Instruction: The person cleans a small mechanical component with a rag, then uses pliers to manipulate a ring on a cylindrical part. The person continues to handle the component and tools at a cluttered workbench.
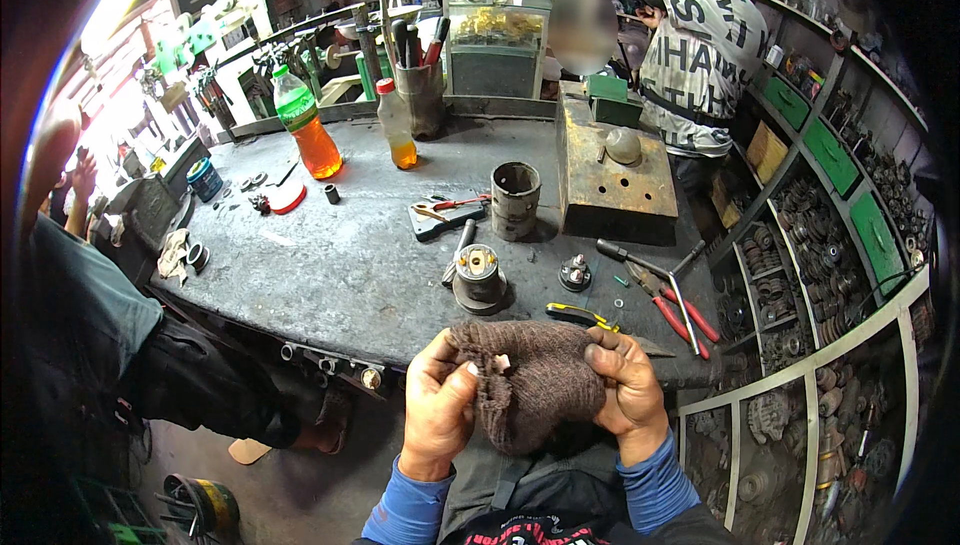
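Note:
My left hand (440, 405) and my right hand (630, 395) grip a brown knitted cloth (535, 380) at either side, in front of the bench's near edge. A small pale bit shows on the cloth's left part. Just beyond it lie yellow-handled pliers (582, 316), partly hidden, with red-handled pliers (675, 310) and a metal T-handled tool (650, 267) to the right. A metal cylindrical housing (480, 285) and a small dark part with studs (574, 275) stand on the dark bench (340, 285). Whatever is inside the cloth is hidden.
Bottles (315, 145), a hollow cylinder (515, 200), a stapler-like tool (440, 220) and a perforated metal box (615, 185) occupy the bench. A person (90, 315) is at the left, another (690, 65) at the back right. Shelves of parts (810, 245) line the right; a bucket (200, 505) sits lower left.

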Available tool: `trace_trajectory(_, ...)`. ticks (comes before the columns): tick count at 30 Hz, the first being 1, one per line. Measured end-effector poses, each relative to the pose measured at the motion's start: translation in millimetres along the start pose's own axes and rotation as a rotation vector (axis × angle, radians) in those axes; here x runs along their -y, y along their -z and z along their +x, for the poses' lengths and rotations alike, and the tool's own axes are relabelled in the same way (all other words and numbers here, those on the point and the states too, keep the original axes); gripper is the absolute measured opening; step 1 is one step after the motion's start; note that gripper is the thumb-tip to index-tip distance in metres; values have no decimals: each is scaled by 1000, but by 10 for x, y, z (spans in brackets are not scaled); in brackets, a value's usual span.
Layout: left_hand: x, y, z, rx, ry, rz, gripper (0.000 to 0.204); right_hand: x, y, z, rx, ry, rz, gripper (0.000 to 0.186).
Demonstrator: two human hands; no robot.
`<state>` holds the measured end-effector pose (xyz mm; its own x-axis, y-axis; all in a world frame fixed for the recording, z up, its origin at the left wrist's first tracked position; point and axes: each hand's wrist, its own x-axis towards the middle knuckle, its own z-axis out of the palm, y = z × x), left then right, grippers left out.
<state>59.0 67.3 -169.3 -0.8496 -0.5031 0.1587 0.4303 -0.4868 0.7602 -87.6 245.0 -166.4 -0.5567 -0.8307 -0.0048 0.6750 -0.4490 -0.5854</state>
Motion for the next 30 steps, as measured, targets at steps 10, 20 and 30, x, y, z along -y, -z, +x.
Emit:
trace_trajectory(10,94,-257,-109,-33,-410,960,29,-288,-242,-55,-45,145,-625,28)
trace_trajectory(20,38,-417,-109,-69,-55,430,19,-457,-212,22,-82,341,-691,19)
trace_trajectory(30,91,-495,-181,-56,-562,1133,13,-299,-275,121,-153,195,-765,16)
